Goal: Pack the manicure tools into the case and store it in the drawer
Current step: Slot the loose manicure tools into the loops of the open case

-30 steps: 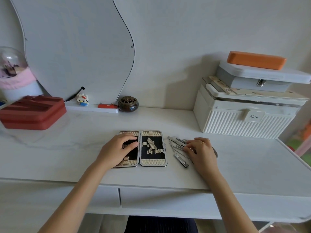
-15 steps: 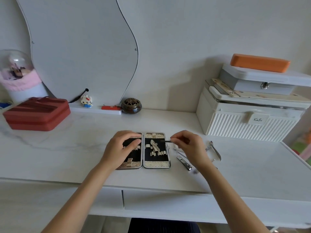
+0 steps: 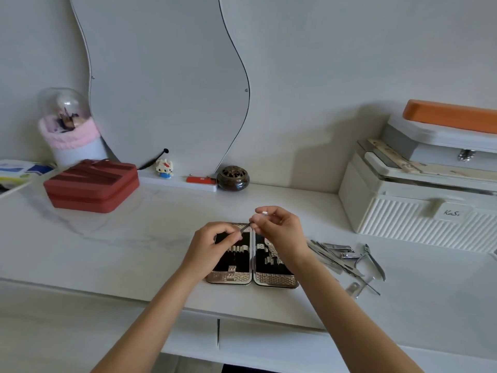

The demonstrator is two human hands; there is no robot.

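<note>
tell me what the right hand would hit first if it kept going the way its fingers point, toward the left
Probably the left hand: the right hand pinches a thin tool whose far end already reaches the left fingers, above the open case. Depth is hard to judge.

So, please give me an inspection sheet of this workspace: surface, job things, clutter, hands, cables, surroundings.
Surface: white marbled desk, drawer fronts below its edge.
Job's things: manicure case lies open and flat; loose metal tools lie right of it; one thin tool is held above the case.
Clutter: red case, white ribbed box, dark round pot, small figure.
Hands: left hand and right hand both pinch the thin tool.
Cables: nothing seen.
Surroundings: wavy mirror against the wall.
</note>
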